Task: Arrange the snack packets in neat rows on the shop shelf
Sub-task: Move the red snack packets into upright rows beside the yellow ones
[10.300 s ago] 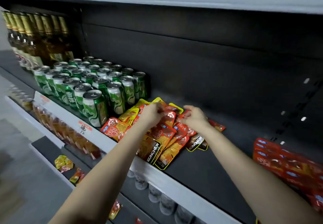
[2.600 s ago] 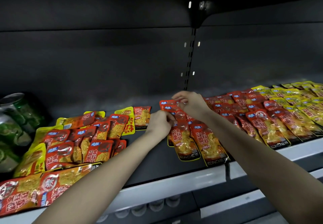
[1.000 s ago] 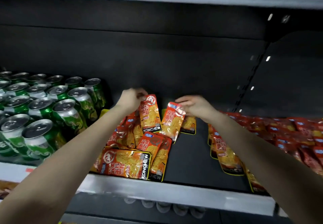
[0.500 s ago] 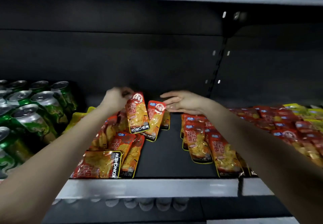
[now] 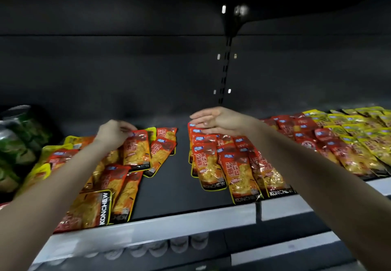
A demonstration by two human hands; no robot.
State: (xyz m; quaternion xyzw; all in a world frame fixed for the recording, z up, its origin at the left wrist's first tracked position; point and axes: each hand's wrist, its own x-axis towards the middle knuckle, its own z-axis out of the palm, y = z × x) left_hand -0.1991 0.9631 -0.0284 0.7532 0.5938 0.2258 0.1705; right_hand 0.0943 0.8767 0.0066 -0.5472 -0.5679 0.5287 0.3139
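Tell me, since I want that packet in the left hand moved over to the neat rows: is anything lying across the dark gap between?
Nothing visible. The left hand grips a red-orange foil snack packet; the bare black shelf strip toward the overlapping red packet rows is unobstructed.

Green cans [image 5: 19, 135] blurred, cut by left edge (labels unreadable); yellow packets [image 5: 364, 127] cropped right.
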